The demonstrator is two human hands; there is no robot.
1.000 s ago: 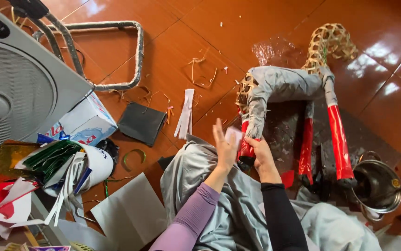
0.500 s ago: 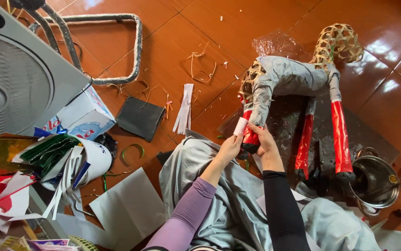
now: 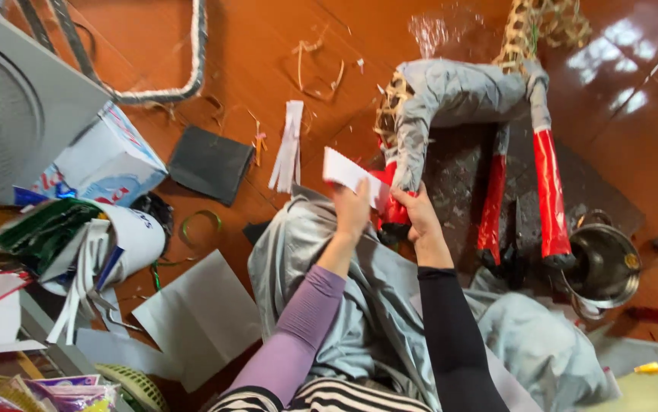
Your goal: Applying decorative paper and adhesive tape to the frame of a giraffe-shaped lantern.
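- The left hand [image 3: 353,207], in a lilac sleeve, is pinching a small strip of white paper [image 3: 346,174] between thumb and fingers, holding it just beside the front leg of the woven cane animal frame partly covered in grey paper [image 3: 458,91].
- The right hand [image 3: 420,221], in a black sleeve, is closing around the lower part of that leg, where it is wrapped in glossy red paper [image 3: 394,207].
- Compared with a second ago, the white strip is sitting higher and nearer the top edge of the red wrap, and the view is now much closer in on the frame.
- That suggests the strip is being lined up against the leg rather than laid aside; it is not yet pressed flat.
- The frame is standing on the red-brown tiled floor [image 3: 252,61], its far legs already red.
- A steel pot [image 3: 603,263] is sitting just beside the rear foot.
- Loose white strips [image 3: 289,145] and a dark square sheet [image 3: 210,162] are lying well apart to the left.
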